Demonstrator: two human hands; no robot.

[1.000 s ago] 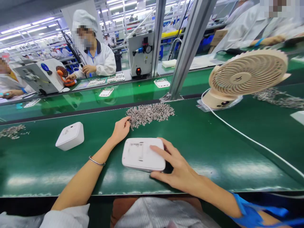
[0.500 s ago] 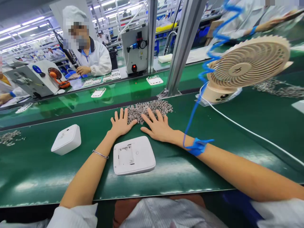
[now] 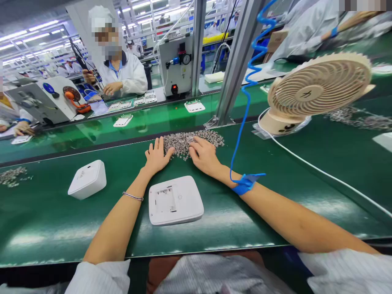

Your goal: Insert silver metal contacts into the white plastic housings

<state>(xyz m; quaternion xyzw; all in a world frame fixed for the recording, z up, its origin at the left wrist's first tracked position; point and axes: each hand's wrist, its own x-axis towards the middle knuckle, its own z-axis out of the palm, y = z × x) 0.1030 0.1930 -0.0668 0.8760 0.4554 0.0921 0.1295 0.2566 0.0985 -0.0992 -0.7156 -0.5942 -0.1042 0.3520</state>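
Note:
A heap of small metal parts (image 3: 180, 143) lies near the far edge of the green work surface (image 3: 245, 228). My left hand (image 3: 157, 157) rests at the heap's left side, fingers spread and holding nothing. At the heap's right part is my right hand (image 3: 206, 156), its fingers bent and touching the parts; whether anything is between the fingertips is too small to tell. A blue wrist strap (image 3: 245, 183) with a coiled cord is round my right wrist. Between my forearms lies a white device (image 3: 190, 200) with an uncovered battery bay facing up.
Another white device (image 3: 88, 179) stands at left, near a small heap of parts (image 3: 12, 176). A beige fan (image 3: 309, 93) and its white cable occupy the right. Beyond a metal post (image 3: 235, 61), boards lie on a green belt (image 3: 159, 117). A masked person (image 3: 125, 73) works across it.
The fingers of my right hand have bent inward over the heap's right part. My left hand's fingers have drawn slightly together. The person opposite has raised one hand with a tool.

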